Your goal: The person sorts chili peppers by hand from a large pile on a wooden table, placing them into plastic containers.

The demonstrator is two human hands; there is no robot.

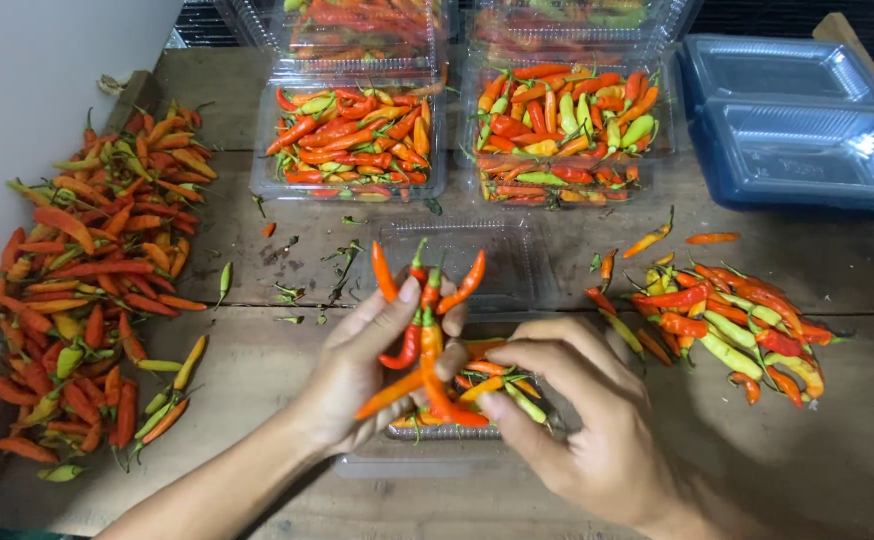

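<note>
Nearest the camera, the right hand [597, 425] comes in from the lower right, its thumb and forefinger pinched on a short green chili [525, 403] at the near right corner of the clear plastic clamshell tray [437, 455] that lies on the weathered wooden table [257, 365]. The left hand [362, 365] reaches in from the lower left and stands just left of that tray, fingers curled shut around a fanned bunch of slim red and orange chilies [427, 335]. The bunch sits directly above the tray, its long axis running near to far: the stem ends point away from the person over the tray's open lid, and the tips hang down toward the tray's well, where a few more chilies already lie. The two hands are close together, the right fingertips just beside the lower end of the bunch, so the right hand is the nearer one to the tray's contents while the left bears the bunch itself. Left of the tray spreads a large loose heap of red, orange and green chilies [92, 290]; right of it lies a smaller heap [732, 320]. Beyond the tray stand two filled clear clamshell boxes [352, 145], with more behind them, and far right of it a stack of empty blue-tinted plastic trays [807, 145].
</note>
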